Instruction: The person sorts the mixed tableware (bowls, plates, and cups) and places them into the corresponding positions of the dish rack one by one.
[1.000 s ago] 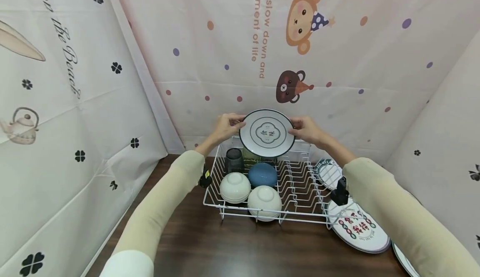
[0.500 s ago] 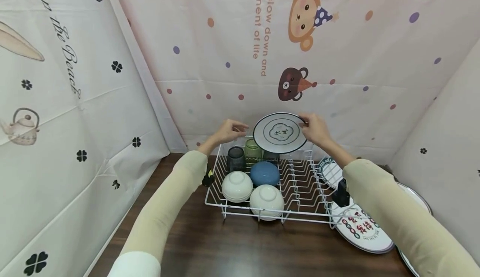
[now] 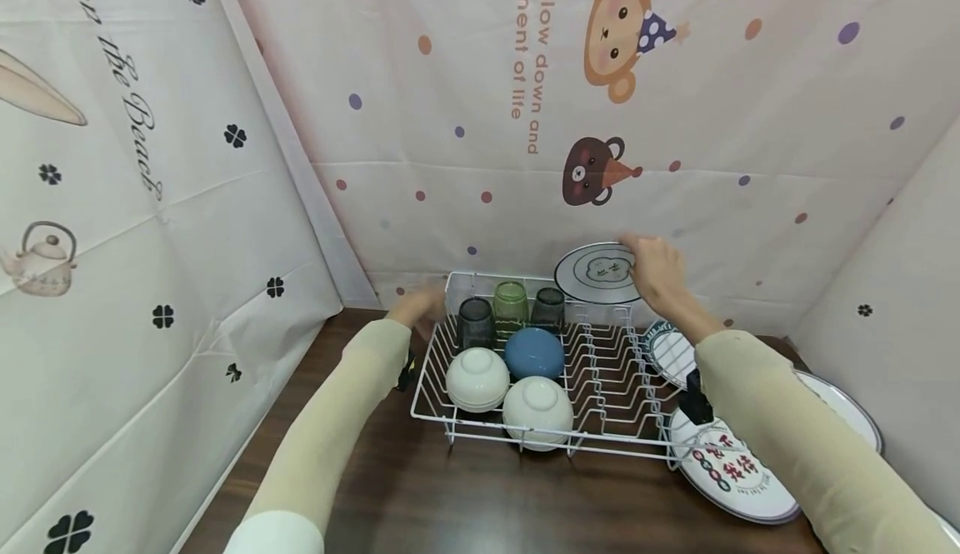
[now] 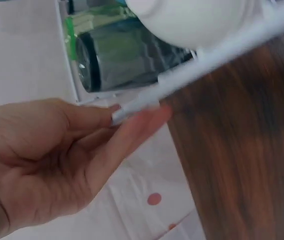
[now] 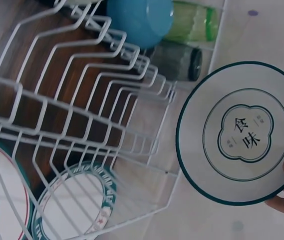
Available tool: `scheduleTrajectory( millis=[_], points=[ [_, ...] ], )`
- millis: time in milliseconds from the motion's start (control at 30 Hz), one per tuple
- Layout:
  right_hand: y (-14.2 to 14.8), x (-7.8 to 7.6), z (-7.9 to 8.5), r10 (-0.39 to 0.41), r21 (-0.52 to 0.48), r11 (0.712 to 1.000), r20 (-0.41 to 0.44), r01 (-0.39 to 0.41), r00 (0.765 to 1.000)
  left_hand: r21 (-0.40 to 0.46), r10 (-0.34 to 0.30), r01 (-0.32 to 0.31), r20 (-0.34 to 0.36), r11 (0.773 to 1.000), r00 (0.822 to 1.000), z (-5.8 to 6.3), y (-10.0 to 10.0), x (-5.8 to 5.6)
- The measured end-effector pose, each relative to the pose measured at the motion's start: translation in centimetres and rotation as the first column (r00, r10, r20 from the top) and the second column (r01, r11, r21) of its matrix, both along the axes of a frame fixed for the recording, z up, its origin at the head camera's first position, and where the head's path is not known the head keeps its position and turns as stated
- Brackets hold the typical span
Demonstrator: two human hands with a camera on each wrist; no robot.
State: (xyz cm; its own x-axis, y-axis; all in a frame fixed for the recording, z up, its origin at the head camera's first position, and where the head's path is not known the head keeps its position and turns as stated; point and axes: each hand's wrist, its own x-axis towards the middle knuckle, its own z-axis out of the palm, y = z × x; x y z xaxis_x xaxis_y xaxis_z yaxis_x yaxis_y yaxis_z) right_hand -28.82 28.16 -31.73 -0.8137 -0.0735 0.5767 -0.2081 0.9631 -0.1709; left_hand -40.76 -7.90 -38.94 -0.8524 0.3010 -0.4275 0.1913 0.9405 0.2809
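In the head view my right hand (image 3: 657, 272) holds a white plate (image 3: 592, 277) with a dark rim by its right edge, above the back of a white wire dish rack (image 3: 622, 452). The right wrist view shows the plate (image 5: 246, 185) face-on, with thumb and fingertips at its edge. My left hand (image 3: 425, 308), blurred, is at the rack's back left corner. Its fingers look nearly straight in the left wrist view, and the rack rim (image 4: 181, 75) runs between thumb and fingers; firm contact is unclear.
Upside-down white bowls (image 3: 477, 379), a blue bowl (image 3: 534, 353), dark glasses (image 3: 476, 323) and a green glass (image 3: 511, 302) fill the rack's left side. Plates (image 3: 738, 483) lie on the brown table (image 3: 480, 504) at the right. A printed curtain (image 3: 420, 104) stands behind.
My left hand has let go of the plate and moved left and down to the rack's corner. The right hand has carried the plate to the right, and it now tilts flatter.
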Motion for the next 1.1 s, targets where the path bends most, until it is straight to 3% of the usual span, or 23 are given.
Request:
scheduleTrajectory(
  millis=[67,167,233,333,433,500,667,700,900,967,1100],
  points=[
    [0.4,0.0,-0.3,-0.007,0.03,1.0,0.006,0.007,1.0,0.041,-0.002,-0.001,0.064,0.999,0.998,-0.7,-0.1,-0.6],
    [0.8,0.1,-0.9,-0.009,0.055,0.998,0.044,0.007,0.999,0.02,-0.022,0.02,0.088,1.0,0.996,-0.3,0.0,-0.1],
    [1.1,0.2,-1.3,-0.016,0.073,0.997,0.07,0.011,0.997,-0.008,-0.02,0.02,0.066,1.0,0.998,1.2,0.4,1.9],
    [1.7,0.4,-1.7,-0.031,0.098,0.995,0.118,0.019,0.993,-0.012,-0.034,0.035,0.077,0.999,0.996,2.4,0.8,3.5],
    [2.2,0.5,-1.9,-0.053,0.124,0.992,0.148,0.034,0.988,0.08,0.044,-0.059,0.178,0.995,0.983,2.6,1.1,3.9],
    [2.5,0.4,-1.8,-0.064,0.142,0.989,0.173,0.039,0.983,0.092,0.046,-0.065,0.195,0.994,0.98,2.5,1.3,3.7],
    [3.1,0.2,-1.7,-0.06,0.152,0.988,0.23,0.025,0.971,0.079,0.042,-0.057,0.18,0.995,0.983,2.4,1.9,3.4],
    [3.2,0.2,-1.7,-0.055,0.145,0.989,0.244,0.019,0.968,0.084,0.032,-0.048,0.18,0.995,0.983,2.0,2.0,2.8],
    [3.4,0.0,-1.7,-0.056,0.105,0.994,0.332,0.023,0.942,-0.017,-0.058,0.059,0.01,0.998,0.998,2.2,2.8,3.1],
    [3.3,-0.2,-1.6,-0.064,0.105,0.994,0.362,0.028,0.93,-0.046,-0.056,0.055,-0.024,0.997,0.998,2.9,2.8,3.9],
    [3.4,-0.5,-1.6,-0.069,0.088,0.995,0.398,0.037,0.915,0.007,0.017,-0.017,0.004,1.0,1.0,2.9,2.7,4.4]
  ],
)
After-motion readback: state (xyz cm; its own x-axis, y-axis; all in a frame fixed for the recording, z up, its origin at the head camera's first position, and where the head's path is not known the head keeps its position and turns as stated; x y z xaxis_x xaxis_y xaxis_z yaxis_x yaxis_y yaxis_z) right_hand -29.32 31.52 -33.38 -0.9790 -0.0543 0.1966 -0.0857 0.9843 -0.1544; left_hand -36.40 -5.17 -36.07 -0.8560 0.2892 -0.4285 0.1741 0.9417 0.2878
